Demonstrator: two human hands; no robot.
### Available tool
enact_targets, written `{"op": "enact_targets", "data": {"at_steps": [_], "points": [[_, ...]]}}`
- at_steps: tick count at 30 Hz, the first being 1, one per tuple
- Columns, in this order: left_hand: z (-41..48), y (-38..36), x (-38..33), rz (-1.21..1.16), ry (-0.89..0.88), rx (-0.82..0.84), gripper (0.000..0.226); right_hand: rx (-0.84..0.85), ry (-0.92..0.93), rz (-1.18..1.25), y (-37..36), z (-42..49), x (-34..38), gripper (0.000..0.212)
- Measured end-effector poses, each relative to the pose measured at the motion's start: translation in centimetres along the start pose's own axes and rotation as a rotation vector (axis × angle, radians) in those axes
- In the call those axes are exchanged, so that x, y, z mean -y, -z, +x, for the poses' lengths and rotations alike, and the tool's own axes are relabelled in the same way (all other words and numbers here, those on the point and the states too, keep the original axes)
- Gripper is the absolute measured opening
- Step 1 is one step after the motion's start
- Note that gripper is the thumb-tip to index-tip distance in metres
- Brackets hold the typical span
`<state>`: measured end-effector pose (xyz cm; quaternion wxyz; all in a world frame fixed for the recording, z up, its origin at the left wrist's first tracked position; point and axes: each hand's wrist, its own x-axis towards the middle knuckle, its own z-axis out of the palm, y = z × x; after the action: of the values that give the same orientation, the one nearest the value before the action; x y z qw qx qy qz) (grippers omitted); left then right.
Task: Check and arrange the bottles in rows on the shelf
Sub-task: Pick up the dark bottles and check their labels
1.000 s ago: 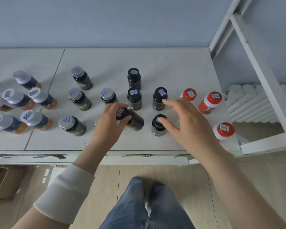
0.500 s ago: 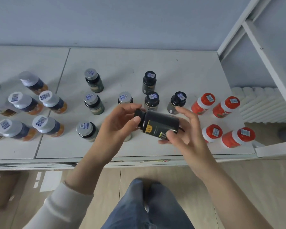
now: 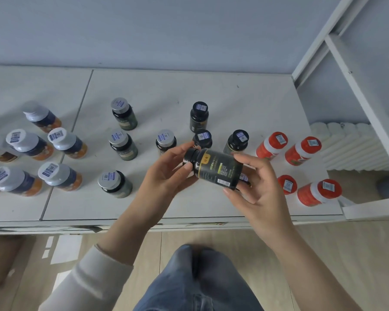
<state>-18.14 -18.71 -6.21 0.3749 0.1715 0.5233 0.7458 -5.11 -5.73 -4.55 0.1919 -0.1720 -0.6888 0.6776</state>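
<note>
Held item: black bottle (image 3: pixel 213 168), lying on its side in mid-air above the front of the shelf (image 3: pixel 189 90), clear of the surface, cap end to the left. Left hand (image 3: pixel 166 173) curled around the cap and neck, thumb across the shoulder; right hand (image 3: pixel 254 187) cupped under the base, fingers wrapped up the far side; both closed on the one bottle. Step in hand, by judgement: checking, label turned up toward the camera. Next move, by judgement: turning upright and setting down in the gap at the front of the black-capped group, in line with the three black-capped bottles (image 3: pixel 199 116) standing behind, without knocking the nearest one just beyond the left fingertips. Label: dark ground, small gold emblem near the shoulder, a yellow-green bar, several lines of fine print and a white barcode patch toward the base; text too small and blurred to read, possibly not Latin script. Other stock standing on the shelf: four grey-capped bottles (image 3: pixel 124 113) left of centre, white-capped bottles (image 3: pixel 61 175) with orange labels further left, four red bottles (image 3: pixel 272 144) at right. Cap tops each carrying a small square code sticker, blue-tinted or white; no brand name legible anywhere.
</note>
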Motion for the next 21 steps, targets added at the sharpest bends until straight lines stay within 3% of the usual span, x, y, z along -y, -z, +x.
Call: {"op": "enact_targets", "data": {"at_steps": [4, 7, 12, 14, 16, 21], "points": [[0.6, -0.6, 0.7, -0.182, 0.100, -0.033, 0.030, -0.046, 0.202, -0.312, -0.2, 0.7, 0.8, 0.054], [1.0, -0.8, 0.7, -0.280, 0.218, -0.013, 0.045, -0.100, 0.347, -0.549, -1.0, 1.5, 1.7, 0.058], [1.6, 0.1, 0.3, -0.243, 0.184, -0.007, 0.028, -0.034, 0.316, -0.746, -0.7, 0.9, 1.2, 0.060], [1.6, 0.9, -0.4, -0.069, 0.128, 0.018, 0.032, 0.071, 0.254, -0.876, 0.4, 0.6, 1.0, 0.062], [1.6, 1.4, -0.9, 0.256, 0.058, 0.029, 0.035, 0.161, 0.201, -1.106, 1.4, 0.7, 1.0, 0.063], [2.3, 1.3, -0.1, 0.937, -0.101, 0.119, 0.044, 0.223, 0.059, -1.463, 2.5, 1.5, 1.8, 0.060]]}}
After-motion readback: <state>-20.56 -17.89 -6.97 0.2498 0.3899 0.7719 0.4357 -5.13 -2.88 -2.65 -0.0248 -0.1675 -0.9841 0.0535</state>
